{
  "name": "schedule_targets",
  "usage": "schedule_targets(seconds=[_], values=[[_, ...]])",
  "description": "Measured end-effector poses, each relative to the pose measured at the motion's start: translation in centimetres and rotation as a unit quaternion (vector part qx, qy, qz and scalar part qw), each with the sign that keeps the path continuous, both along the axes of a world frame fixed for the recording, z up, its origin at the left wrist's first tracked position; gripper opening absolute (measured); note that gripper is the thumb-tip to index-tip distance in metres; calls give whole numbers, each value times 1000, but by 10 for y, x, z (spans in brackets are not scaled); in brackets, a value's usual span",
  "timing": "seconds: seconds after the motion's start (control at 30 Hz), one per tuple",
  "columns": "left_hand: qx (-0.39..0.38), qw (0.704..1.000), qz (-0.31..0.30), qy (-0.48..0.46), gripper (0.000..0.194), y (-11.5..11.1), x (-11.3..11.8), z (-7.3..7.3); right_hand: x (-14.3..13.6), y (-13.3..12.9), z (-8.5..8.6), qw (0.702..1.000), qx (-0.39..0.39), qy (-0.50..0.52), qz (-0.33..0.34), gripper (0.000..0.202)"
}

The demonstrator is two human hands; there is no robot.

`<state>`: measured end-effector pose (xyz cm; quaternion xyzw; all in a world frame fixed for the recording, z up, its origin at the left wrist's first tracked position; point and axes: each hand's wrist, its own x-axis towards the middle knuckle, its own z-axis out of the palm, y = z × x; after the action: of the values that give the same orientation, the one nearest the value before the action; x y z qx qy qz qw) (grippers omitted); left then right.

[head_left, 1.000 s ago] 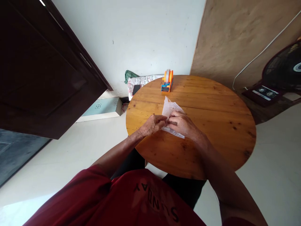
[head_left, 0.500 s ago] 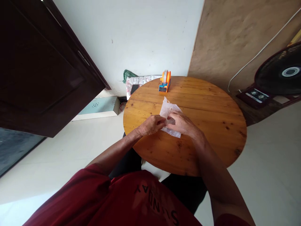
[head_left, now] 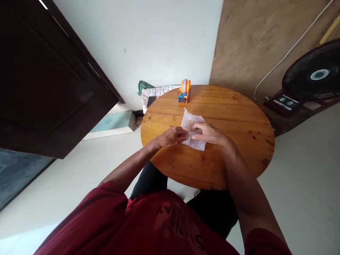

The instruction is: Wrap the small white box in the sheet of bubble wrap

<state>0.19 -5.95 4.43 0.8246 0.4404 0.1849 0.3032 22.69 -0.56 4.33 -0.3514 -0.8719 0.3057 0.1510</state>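
A sheet of clear bubble wrap (head_left: 198, 144) lies on the round wooden table, one corner pointing toward the back. At its left edge, my left hand (head_left: 172, 136) is closed, thumb and fingers pinching the wrap. My right hand (head_left: 209, 134) rests over the right part of the sheet. Its thumb and fingers are apart, with the fingertips touching the plastic. Something small may lie inside the wrap between the hands, but I cannot make it out.
An orange and blue tape dispenser (head_left: 185, 91) stands at the far side of the wooden table (head_left: 239, 124). Beyond that edge are a printed white bag (head_left: 156, 91) and a pale green box (head_left: 111, 122) on the floor. A black fan (head_left: 316, 72) is at the right.
My right hand has drawn slightly back from my left, and the gap between its thumb and fingers shows more clearly. My left hand keeps its pinch. The view has shifted a little.
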Motion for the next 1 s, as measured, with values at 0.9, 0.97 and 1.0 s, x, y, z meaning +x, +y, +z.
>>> schedule_targets(seconds=[0.9, 0.97, 1.0], values=[[34, 988, 3, 150, 26, -10, 6, 13, -14, -57, 0, 955, -63, 26, -289, 49], [35, 988, 3, 152, 26, -10, 6, 13, -13, -49, 7, 960, -132, 10, -248, 44], [35, 988, 3, 152, 26, -9, 6, 12, -12, -47, 10, 960, -161, 3, -229, 41]])
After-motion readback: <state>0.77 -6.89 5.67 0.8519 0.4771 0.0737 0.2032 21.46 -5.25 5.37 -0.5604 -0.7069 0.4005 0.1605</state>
